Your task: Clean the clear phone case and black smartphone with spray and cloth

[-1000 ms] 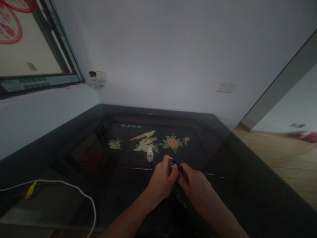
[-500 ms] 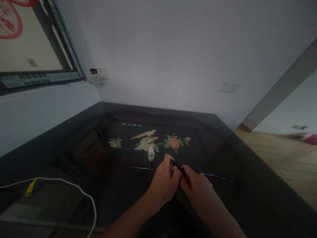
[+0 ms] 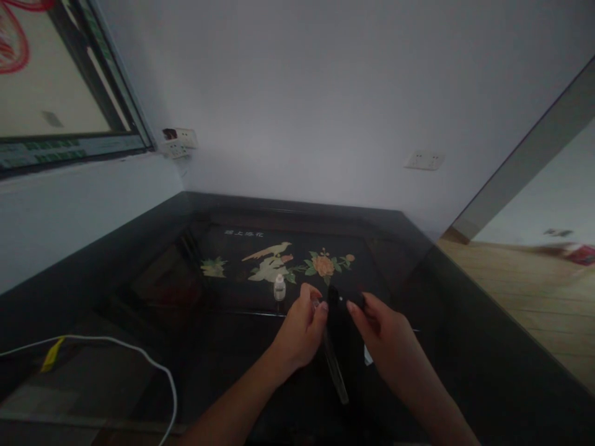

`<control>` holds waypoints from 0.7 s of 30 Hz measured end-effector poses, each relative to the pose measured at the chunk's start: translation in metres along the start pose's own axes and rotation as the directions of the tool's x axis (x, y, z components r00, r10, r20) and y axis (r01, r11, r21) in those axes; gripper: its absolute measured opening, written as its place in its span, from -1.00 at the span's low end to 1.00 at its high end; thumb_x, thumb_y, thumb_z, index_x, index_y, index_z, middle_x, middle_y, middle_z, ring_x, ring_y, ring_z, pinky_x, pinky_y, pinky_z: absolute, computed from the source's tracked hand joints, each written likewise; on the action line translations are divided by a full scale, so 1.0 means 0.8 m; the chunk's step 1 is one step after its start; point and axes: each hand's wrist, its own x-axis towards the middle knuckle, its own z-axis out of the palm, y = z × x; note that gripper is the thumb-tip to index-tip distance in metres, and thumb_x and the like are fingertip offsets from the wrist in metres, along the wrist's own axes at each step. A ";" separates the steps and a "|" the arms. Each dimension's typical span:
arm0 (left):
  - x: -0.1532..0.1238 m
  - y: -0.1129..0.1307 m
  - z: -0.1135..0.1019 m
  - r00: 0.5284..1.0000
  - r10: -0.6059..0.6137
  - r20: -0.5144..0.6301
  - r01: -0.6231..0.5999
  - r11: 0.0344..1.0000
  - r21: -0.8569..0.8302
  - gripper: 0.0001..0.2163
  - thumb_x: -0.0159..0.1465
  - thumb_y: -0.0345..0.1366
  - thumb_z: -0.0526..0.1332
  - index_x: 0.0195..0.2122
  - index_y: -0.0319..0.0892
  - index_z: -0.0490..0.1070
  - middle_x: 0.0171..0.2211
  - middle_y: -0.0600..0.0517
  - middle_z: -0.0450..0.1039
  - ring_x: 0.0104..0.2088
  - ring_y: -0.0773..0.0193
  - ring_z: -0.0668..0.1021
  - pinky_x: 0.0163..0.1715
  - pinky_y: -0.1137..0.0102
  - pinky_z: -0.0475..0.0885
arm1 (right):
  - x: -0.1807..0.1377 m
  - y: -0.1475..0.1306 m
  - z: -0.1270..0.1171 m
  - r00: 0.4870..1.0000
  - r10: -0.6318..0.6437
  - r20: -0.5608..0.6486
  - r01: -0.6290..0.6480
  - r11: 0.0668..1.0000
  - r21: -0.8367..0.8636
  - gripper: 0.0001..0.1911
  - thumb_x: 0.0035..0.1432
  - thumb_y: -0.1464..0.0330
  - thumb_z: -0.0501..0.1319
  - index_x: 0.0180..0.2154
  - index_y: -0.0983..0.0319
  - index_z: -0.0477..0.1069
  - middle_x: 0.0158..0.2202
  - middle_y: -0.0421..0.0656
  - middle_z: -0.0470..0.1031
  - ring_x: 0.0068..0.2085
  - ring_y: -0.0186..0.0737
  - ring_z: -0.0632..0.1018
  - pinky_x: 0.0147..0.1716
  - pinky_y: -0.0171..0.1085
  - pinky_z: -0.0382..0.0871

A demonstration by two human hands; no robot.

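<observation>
My left hand [image 3: 304,325] is closed around a long, narrow, see-through strip [image 3: 335,371] that slants down toward me. A small black piece [image 3: 333,293] with a pale tip sits at its upper end, beside my left fingertips. A short gap to the right, my right hand [image 3: 379,322] pinches a small dark piece, mostly hidden by the fingers. Its kind cannot be made out in the dim light. A small white dropper bottle [image 3: 279,288] stands upright on the glossy black table [image 3: 223,365], left of my left hand. Under my right hand a white scrap [image 3: 368,355] shows.
The tabletop bears a bird picture [image 3: 269,260] and a flower picture [image 3: 324,265]. A white cable [image 3: 158,364] with a yellow tag [image 3: 52,354] curves at the left. Wall sockets [image 3: 424,160] sit above the table's back edge, and a window [image 3: 60,80] is at the upper left.
My hands were together on the dark thing; now my right hand has moved right, leaving a gap. The see-through strip now hangs plainly below my left hand. The view has shifted slightly.
</observation>
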 end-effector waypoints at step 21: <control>0.027 -0.044 -0.015 0.900 -0.434 0.022 0.434 0.895 -0.100 -0.60 0.26 0.12 0.22 -0.20 -0.16 0.38 -0.38 0.04 0.51 -0.51 0.28 0.53 -0.59 0.45 0.39 | 0.052 0.098 0.051 0.928 0.260 0.268 -0.373 0.682 0.629 -0.55 0.04 -0.04 0.40 -0.29 0.22 0.52 -0.44 -0.20 0.60 -0.47 -0.21 0.56 -0.47 -0.28 0.43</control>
